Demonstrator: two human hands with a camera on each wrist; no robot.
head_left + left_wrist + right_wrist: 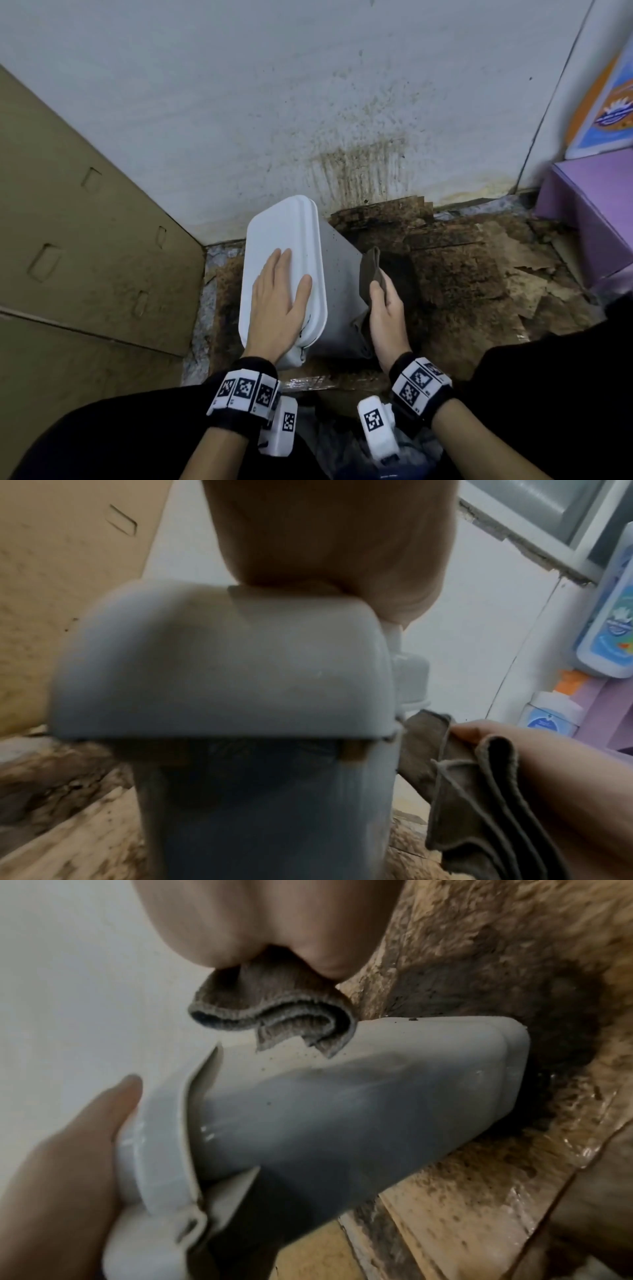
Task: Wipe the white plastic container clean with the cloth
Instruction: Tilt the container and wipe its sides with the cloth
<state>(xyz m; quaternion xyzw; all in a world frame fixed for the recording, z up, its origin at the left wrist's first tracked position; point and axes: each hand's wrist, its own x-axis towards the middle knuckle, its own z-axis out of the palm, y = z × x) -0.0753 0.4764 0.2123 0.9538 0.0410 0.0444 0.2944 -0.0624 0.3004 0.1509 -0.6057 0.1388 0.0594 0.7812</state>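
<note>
The white plastic container [339, 294] stands on stained cardboard near the wall, tilted a little to the left, its white lid [284, 240] shut. My left hand [279, 301] lies flat on the lid with straight fingers. My right hand [385, 305] grips a folded brown-grey cloth [371, 270] against the container's right side wall. In the right wrist view the cloth [274, 1012] touches the speckled side of the container [342, 1096]. The left wrist view shows the lid [222, 656] close up and the cloth [479, 791] at the right.
A dirt-stained white wall [308, 102] rises just behind. Folded brown cardboard [85, 240] leans at the left. A purple box [589, 212] and colourful packages [606, 102] stand at the right. Wet, mouldy cardboard [462, 274] covers the floor.
</note>
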